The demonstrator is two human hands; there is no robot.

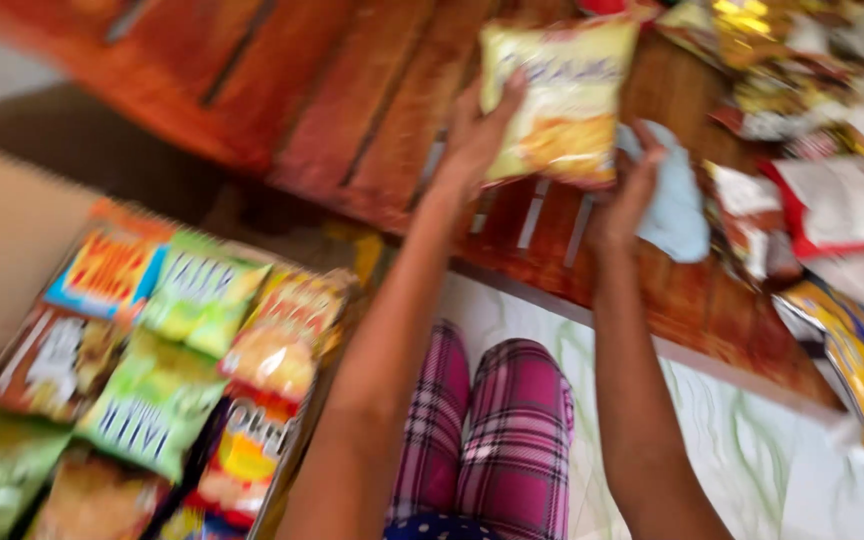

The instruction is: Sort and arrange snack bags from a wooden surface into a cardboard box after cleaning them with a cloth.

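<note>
Blurred view down from head height onto two bare arms stretched over a reddish wooden slatted surface (352,110). One yellow snack packet (560,100) raised above the slats, gripped between both hands – left hand (474,135) on its left edge with fingers (508,92) curled over the front, right hand (629,190) at its lower right corner, fingers bent against the packet. One pale blue cloth (680,205) just behind the right hand, touching or nearly so; too blurred to say which. To the right, a loose heap of packets (832,180) in red, white, gold and yellow spread over the surface, too smeared to count. At lower left, one open cardboard box (2,240) packed with snack bags (167,370) – about ten visible, among them three or four green, with orange, yellow and brown ones beside them. Below, between the arms, two knees in pink plaid trousers (497,430) over a pale marbled floor (752,450).
</note>
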